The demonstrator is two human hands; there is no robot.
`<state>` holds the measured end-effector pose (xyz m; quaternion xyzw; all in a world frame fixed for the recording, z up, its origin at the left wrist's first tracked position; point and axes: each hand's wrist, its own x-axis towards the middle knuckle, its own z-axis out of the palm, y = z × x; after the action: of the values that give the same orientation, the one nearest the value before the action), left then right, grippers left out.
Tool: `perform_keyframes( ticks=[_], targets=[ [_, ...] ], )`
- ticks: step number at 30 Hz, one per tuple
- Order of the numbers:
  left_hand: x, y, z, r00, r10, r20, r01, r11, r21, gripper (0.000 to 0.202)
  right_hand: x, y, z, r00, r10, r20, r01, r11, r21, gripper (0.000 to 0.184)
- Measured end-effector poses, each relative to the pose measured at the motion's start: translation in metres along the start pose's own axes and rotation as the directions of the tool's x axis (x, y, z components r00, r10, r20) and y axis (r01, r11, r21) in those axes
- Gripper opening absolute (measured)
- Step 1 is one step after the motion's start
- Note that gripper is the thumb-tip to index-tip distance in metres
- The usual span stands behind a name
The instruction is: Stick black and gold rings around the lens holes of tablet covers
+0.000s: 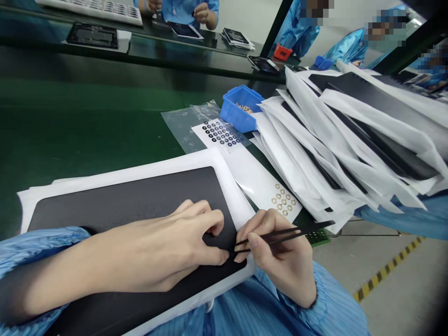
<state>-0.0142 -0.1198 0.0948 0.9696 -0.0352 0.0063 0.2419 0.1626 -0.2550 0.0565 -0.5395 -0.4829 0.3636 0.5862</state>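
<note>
A dark flat panel (122,196) with rounded corners lies on white sheets in front of me. My left hand (182,242) rests across it, index finger bent and thumb stretched to the panel's near right corner, with a gap between them. Its other fingertips are partly hidden. My right hand (280,254) grips black tweezers (297,232), whose tips point left to that same corner, beside my left thumb. Whether a small piece is between the tips is too dark to tell. Just beyond lies a white backing strip (255,175) bearing gold rings (284,199).
A sheet of black rings (220,133) lies on a clear plastic bag (178,123). Behind it stands a blue bin (240,109) with small parts. A tall pile of panels interleaved with white sheets (336,140) fills the right. Across the bench, co-workers sit beyond a raised ledge (157,51).
</note>
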Motion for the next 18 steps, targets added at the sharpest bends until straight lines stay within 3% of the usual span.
perform_keyframes(
  ticks=[10, 18],
  targets=[
    [0.000, -0.001, 0.000, 1.000, -0.001, 0.000, 0.001, 1.000, -0.001, 0.040, 0.008, -0.003, -0.006, 0.991, -0.040, 0.124, 0.052, 0.994, -0.094, 0.015],
    [0.001, 0.000, -0.001, 1.000, 0.020, -0.006, -0.020, 1.000, 0.022, 0.038, 0.009, 0.000, -0.010, 0.990, 0.017, 0.140, -0.027, 0.997, 0.071, 0.009]
  ],
)
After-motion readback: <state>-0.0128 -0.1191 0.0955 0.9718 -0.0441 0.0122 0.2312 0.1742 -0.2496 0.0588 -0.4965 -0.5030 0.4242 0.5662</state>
